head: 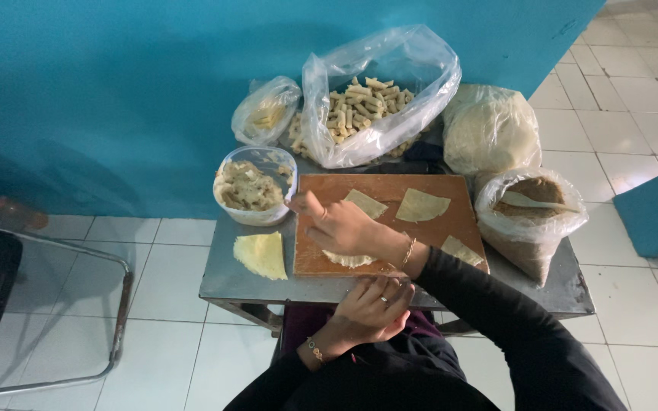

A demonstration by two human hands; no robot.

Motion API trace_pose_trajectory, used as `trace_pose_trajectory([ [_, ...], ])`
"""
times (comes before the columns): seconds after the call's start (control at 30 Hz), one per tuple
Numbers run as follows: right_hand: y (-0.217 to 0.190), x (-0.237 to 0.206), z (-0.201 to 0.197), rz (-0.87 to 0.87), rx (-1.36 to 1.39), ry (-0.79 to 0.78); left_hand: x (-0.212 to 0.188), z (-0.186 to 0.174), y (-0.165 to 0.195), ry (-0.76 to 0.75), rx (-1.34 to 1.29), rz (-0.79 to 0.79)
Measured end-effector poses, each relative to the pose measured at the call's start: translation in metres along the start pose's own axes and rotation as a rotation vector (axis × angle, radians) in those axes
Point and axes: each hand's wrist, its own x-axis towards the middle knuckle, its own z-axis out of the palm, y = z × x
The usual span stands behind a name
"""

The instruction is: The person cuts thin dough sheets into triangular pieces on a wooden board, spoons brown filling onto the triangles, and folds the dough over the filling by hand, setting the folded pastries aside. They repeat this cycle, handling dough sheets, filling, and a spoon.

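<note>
Just now the right hand [344, 227], fingers loosely curled and gripping nothing visible, is resting over a pale wedge-shaped dough sheet [349, 259] on the brown wooden board [462, 221]; the left hand [375, 301], half-closed and empty, is hovering at the grey metal surface [222, 281] edge.

A small, makeshift food-preparation corner, likely in a home or small snack business. A low metal table [230, 283] stands against a teal wall [116, 91] on a white tiled floor [161, 320]. It carries a wooden board [390, 190] with wrapper sheets [422, 205], a tub of filling [251, 186] at left, and a clear bag of finished rolls [367, 103] at the far side.
</note>
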Motion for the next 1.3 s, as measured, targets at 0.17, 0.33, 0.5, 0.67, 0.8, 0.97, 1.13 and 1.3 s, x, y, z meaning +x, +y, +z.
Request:
trace_pose_trajectory([
  [0.17,-0.022,0.008,0.008,-0.199,-0.681,0.358,-0.003,0.004,0.0,-0.006,-0.009,0.0],
  [0.33,-0.02,0.03,0.029,-0.112,-0.811,0.192,-0.004,0.004,0.0,-0.05,-0.028,-0.012],
  [0.5,-0.017,0.03,0.04,-0.096,-0.921,0.187,-0.002,0.003,0.001,0.01,-0.017,-0.008],
  [0.67,-0.024,0.015,0.033,-0.095,-1.088,0.127,-0.006,0.006,0.002,-0.004,-0.05,-0.026],
  [0.8,-0.033,0.008,0.028,-0.107,-1.264,-0.019,-0.01,0.011,0.0,-0.022,-0.056,-0.018],
  [0.97,-0.039,0.0,0.025,-0.098,-1.392,-0.134,-0.009,0.01,0.0,0.018,-0.024,-0.013],
  [1.13,-0.037,-0.007,0.02,-0.057,-1.094,0.027,-0.01,0.01,0.002,0.039,0.003,-0.024],
  [1.3,-0.055,-0.013,0.028,-0.025,-0.743,0.013,-0.02,0.024,0.0,-0.054,-0.14,-0.04],
])
